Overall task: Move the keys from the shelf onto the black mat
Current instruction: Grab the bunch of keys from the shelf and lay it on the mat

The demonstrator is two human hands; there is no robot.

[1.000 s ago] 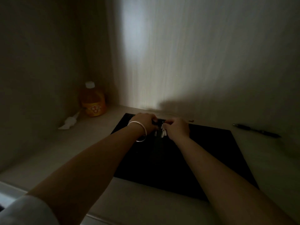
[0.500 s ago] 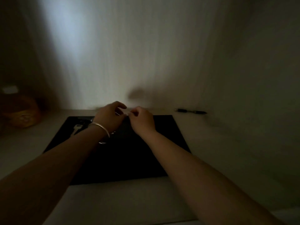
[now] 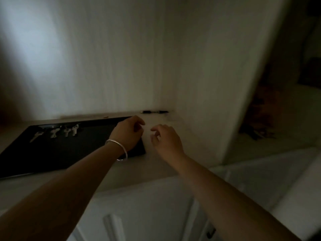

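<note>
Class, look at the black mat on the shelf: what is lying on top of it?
Four pale keys lie in a row near the far edge of the black mat. The left hand covers its right corner, so anything beneath stays unseen.

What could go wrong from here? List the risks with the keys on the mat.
1. The left hand hovers over the flat black mat's right corner; dragging it could shift the four silver metal keys lying near its far edge.
2. The scene is dim and blurred, so either hand could knock the thin black pen by the back wall.
</note>
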